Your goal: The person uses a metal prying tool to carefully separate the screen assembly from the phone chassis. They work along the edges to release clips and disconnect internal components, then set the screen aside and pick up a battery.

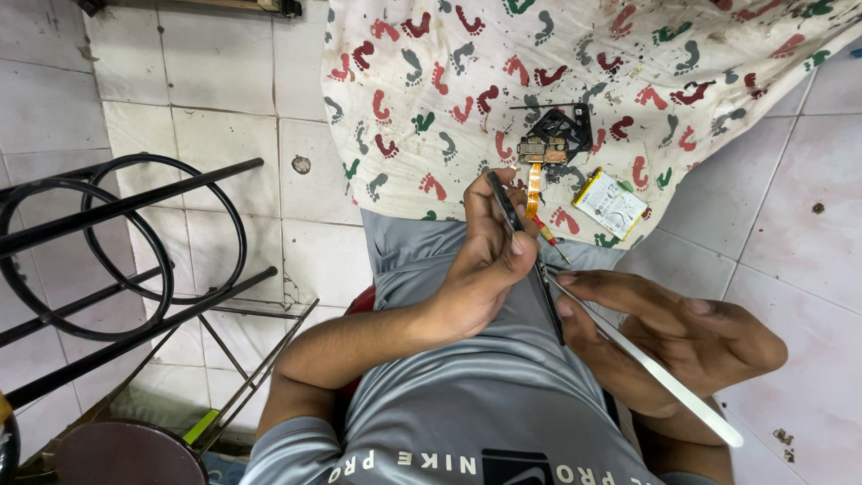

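White floor tiles (215,135) (stained), black metal rack (117,260)

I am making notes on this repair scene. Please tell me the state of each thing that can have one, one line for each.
Thin dark phone panel: held on edge, gripped by the left hand.
Long white flat pry tool: held in the right hand, tip at the panel's edge.
Small black circuit module with orange ribbon cable: taken out, lying on the footprint-patterned cloth.
White flat battery: removed, lying on the cloth.
Red-handled small screwdriver: lying unused.

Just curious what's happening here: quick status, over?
Left hand grips thin dark phone on edge. Right hand holds white pry tool at its seam. Loose parts, battery on cloth.
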